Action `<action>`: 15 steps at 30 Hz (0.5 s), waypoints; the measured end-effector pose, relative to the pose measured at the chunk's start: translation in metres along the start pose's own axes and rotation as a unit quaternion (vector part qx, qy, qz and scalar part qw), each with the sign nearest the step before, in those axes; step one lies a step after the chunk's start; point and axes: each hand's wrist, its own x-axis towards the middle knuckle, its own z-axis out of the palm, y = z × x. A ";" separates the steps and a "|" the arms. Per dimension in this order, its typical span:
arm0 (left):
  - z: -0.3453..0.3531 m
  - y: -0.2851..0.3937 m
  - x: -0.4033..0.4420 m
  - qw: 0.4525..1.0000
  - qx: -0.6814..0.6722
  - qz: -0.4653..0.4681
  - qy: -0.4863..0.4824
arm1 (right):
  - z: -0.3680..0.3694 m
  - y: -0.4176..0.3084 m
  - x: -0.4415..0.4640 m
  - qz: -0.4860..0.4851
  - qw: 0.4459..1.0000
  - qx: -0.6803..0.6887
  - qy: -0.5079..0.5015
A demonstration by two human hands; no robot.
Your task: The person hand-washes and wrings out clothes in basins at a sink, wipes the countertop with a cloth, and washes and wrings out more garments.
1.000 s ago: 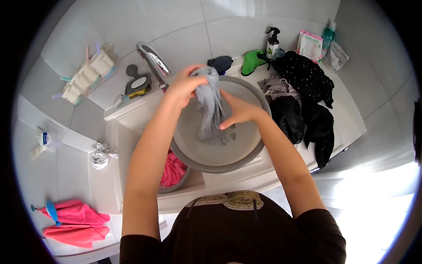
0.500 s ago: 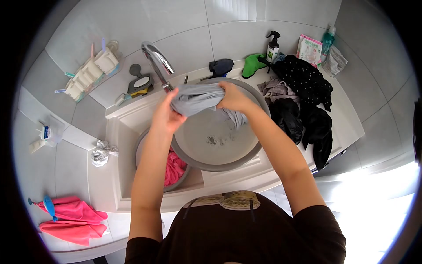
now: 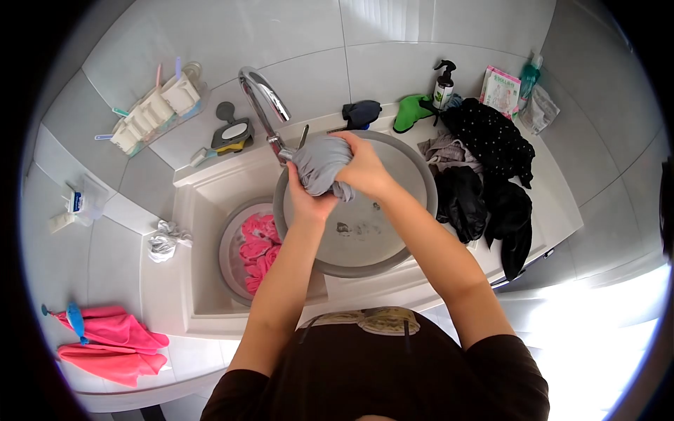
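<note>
A bunched grey cloth (image 3: 321, 163) is held between my two hands above the left part of a grey-rimmed basin (image 3: 430, 189) of cloudy water. My left hand (image 3: 309, 199) cups the cloth from below and the left, its fingers partly hidden behind it. On the right side, my right hand (image 3: 365, 165) wraps over the cloth with bent fingers. Right behind the cloth is the chrome faucet (image 3: 263, 98). Below and left, a second basin (image 3: 228, 270) in the sink holds pink cloth (image 3: 257, 245).
Black clothes (image 3: 460, 200) and a dotted black garment (image 3: 491, 140) lie right of the basin. Behind them stand a spray bottle (image 3: 443, 88) and a green bottle (image 3: 531, 76). A green cloth (image 3: 411, 112) lies by the wall. Pink towels (image 3: 116, 330) hang at left.
The grey cloth, earlier hanging long and then stretched between my hands, is now gathered into a compact bundle. My hands have come closer together, and more of the pink cloth shows.
</note>
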 end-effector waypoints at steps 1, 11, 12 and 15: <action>0.005 0.006 0.002 0.999 0.036 0.020 0.013 | -0.006 0.000 -0.007 0.032 0.999 0.012 -0.011; -0.009 0.025 0.033 0.953 0.240 0.176 0.050 | -0.024 0.034 -0.046 0.313 0.898 0.310 -0.018; -0.006 0.023 0.029 0.935 0.291 0.199 0.046 | -0.021 0.032 -0.044 0.391 0.835 0.388 0.011; 0.014 -0.007 0.015 0.917 0.309 0.238 0.088 | -0.011 0.048 -0.024 0.366 0.721 0.589 -0.025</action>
